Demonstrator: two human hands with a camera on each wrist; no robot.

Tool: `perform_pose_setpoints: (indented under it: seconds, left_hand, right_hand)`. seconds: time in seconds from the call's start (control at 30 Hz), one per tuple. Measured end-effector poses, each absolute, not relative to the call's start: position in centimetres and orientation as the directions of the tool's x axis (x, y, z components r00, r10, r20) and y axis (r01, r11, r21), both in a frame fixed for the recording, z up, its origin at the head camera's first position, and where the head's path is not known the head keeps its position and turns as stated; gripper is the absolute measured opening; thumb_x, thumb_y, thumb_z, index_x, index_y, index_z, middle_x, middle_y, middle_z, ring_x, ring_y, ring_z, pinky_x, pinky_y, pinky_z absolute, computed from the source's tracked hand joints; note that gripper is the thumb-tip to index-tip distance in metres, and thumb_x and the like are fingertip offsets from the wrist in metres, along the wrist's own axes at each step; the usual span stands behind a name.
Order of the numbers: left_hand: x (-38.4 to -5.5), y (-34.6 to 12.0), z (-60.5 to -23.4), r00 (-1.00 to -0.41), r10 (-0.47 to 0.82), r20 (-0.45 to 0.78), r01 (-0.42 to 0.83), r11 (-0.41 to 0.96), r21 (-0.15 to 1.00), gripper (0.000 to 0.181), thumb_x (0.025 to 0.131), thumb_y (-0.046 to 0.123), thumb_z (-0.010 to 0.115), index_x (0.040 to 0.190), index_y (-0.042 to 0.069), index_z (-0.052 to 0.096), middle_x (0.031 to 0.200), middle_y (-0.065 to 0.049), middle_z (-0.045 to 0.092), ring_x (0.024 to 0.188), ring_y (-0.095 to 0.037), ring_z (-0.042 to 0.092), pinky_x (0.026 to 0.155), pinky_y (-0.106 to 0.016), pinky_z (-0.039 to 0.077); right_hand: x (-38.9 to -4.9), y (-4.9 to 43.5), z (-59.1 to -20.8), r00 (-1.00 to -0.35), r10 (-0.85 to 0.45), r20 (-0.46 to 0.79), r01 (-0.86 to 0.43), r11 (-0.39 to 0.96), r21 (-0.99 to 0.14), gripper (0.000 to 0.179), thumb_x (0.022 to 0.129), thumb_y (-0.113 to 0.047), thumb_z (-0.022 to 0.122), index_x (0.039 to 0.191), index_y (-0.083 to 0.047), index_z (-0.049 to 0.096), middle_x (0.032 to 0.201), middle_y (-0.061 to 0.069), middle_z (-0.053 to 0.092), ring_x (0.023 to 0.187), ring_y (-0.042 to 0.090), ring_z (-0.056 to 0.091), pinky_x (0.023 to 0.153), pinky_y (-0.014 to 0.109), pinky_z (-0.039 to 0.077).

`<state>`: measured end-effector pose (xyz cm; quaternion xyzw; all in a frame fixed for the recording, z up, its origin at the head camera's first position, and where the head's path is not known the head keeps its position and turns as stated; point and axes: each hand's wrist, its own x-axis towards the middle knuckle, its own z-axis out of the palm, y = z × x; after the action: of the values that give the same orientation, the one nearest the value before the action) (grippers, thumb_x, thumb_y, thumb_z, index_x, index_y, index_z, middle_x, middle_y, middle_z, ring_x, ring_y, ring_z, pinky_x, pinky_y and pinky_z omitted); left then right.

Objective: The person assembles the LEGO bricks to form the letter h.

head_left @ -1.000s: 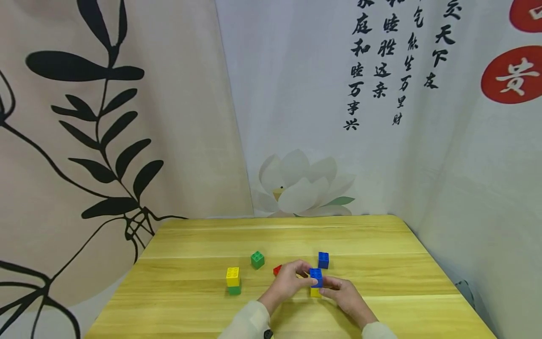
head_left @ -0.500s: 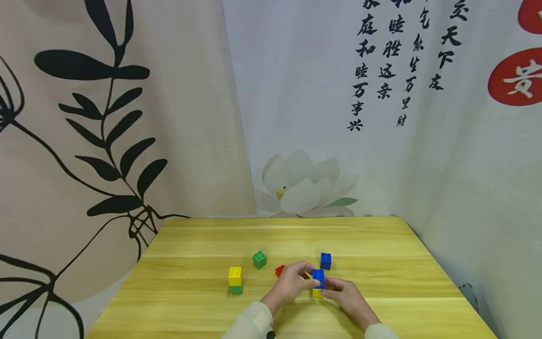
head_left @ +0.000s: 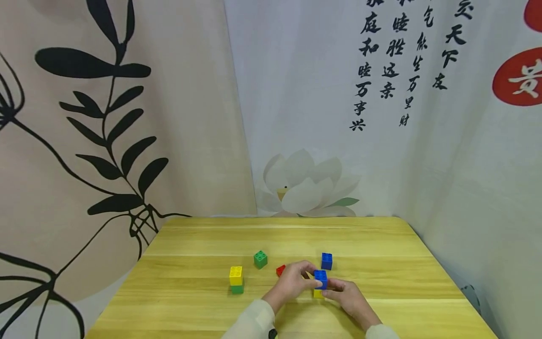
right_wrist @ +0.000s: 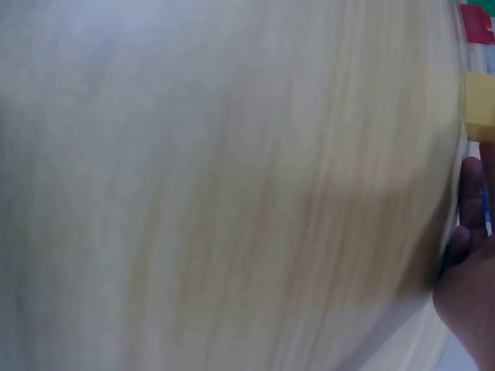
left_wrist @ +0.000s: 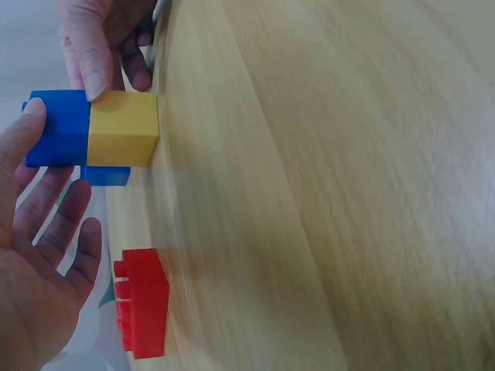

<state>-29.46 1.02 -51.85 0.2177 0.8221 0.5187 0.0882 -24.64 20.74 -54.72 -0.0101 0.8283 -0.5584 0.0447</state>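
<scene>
My left hand (head_left: 293, 282) pinches a blue toy brick (head_left: 321, 279) between thumb and fingers. That brick sits on top of a yellow brick (head_left: 318, 294), face to face in the left wrist view. There, the thumb of my right hand (head_left: 349, 297) lies against the yellow brick (left_wrist: 124, 130), close to the seam, and its other fingers are partly hidden behind. Only a corner of the right hand (right_wrist: 472, 297) and the yellow brick (right_wrist: 480, 108) shows in the right wrist view. A red brick (left_wrist: 147, 305) rests on the table beside the left hand.
A second blue brick (head_left: 326, 261) stands just behind the hands. Further left are a green brick (head_left: 260, 259) and a stack with a yellow brick (head_left: 236, 274) on a green one (head_left: 237, 289). The wooden table (head_left: 190, 310) meets a printed curtain (head_left: 203, 117) behind.
The head view has shifted slightly, so everything sits a little further right in it. Both hands keep their hold on the blue and yellow bricks, with no clear movement.
</scene>
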Motion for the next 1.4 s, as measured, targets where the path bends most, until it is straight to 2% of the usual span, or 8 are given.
perform_pose_setpoints:
  seconds: [0.17,0.5,0.73,0.9,1.03,1.2,1.4]
  left_hand:
    - [-29.3,1.0,-51.7,-0.894,0.441,0.076,0.259,0.372,0.891,0.019,0.083,0.025,0.082,0.098,0.019,0.071,0.091,0.012,0.065,0.08,-0.011,0.057,0.064,-0.026,0.048]
    - [-29.2,1.4,-52.6,-0.897,0.425,0.12,0.296,0.378,0.877,0.022,0.081,0.021,0.084,0.098,0.017,0.071,0.091,0.01,0.065,0.078,-0.01,0.057,0.063,-0.025,0.048]
    - [-29.1,1.6,-52.3,-0.901,0.42,0.104,0.292,0.412,0.863,0.022,0.082,0.022,0.084,0.098,0.018,0.07,0.09,0.013,0.065,0.083,-0.008,0.058,0.067,-0.026,0.05]
    - [-29.0,1.7,-52.3,-0.895,0.43,0.113,0.315,0.433,0.844,0.024,0.082,0.023,0.083,0.101,0.017,0.068,0.092,0.013,0.065,0.089,-0.015,0.061,0.071,-0.028,0.051]
    - [-28.8,1.6,-52.3,-0.891,0.44,0.112,0.324,0.444,0.835,0.033,0.082,0.022,0.083,0.11,0.014,0.067,0.098,0.009,0.065,0.093,-0.019,0.062,0.074,-0.029,0.052]
    - [-28.5,1.5,-52.2,-0.877,0.466,0.115,0.341,0.437,0.833,0.051,0.081,0.019,0.084,0.126,0.006,0.063,0.107,-0.001,0.066,0.095,-0.02,0.063,0.076,-0.03,0.053]
    - [-28.3,0.8,-51.7,-0.887,0.455,0.081,0.301,0.437,0.848,0.056,0.082,0.026,0.083,0.13,0.01,0.06,0.114,-0.005,0.066,0.102,-0.023,0.062,0.082,-0.038,0.053]
  right_hand:
    - [-24.7,20.7,-54.5,-0.995,-0.076,-0.067,0.034,0.371,-0.928,0.044,0.088,-0.03,0.077,0.121,-0.002,0.069,0.113,0.011,0.071,0.111,0.031,0.062,0.095,0.055,0.045]
    - [-24.8,20.7,-54.6,-0.998,-0.068,-0.019,-0.009,0.401,-0.916,0.04,0.086,-0.024,0.079,0.118,-0.001,0.071,0.106,0.008,0.072,0.102,0.024,0.064,0.089,0.043,0.051]
    - [-24.6,20.5,-54.4,-0.997,-0.077,-0.011,-0.021,0.406,-0.914,0.039,0.087,-0.02,0.078,0.118,0.0,0.07,0.107,0.01,0.071,0.102,0.027,0.064,0.089,0.048,0.051]
    - [-24.6,20.5,-54.4,-0.997,-0.077,-0.019,-0.014,0.412,-0.911,0.033,0.087,-0.017,0.077,0.115,-0.001,0.071,0.106,0.009,0.071,0.102,0.027,0.064,0.091,0.05,0.049]
    - [-24.5,20.5,-54.3,-0.997,-0.076,-0.015,-0.018,0.416,-0.909,0.033,0.086,-0.016,0.078,0.115,-0.001,0.071,0.108,0.011,0.071,0.103,0.028,0.064,0.091,0.051,0.05]
    - [-24.3,20.6,-54.3,-0.997,-0.076,-0.012,-0.019,0.4,-0.916,0.041,0.085,-0.019,0.079,0.119,0.001,0.068,0.111,0.013,0.07,0.104,0.03,0.064,0.09,0.048,0.051]
    - [-24.0,20.8,-54.1,-0.999,-0.037,-0.015,-0.001,0.406,-0.914,0.053,0.084,-0.02,0.08,0.126,0.007,0.061,0.112,0.014,0.069,0.104,0.032,0.064,0.089,0.047,0.052]
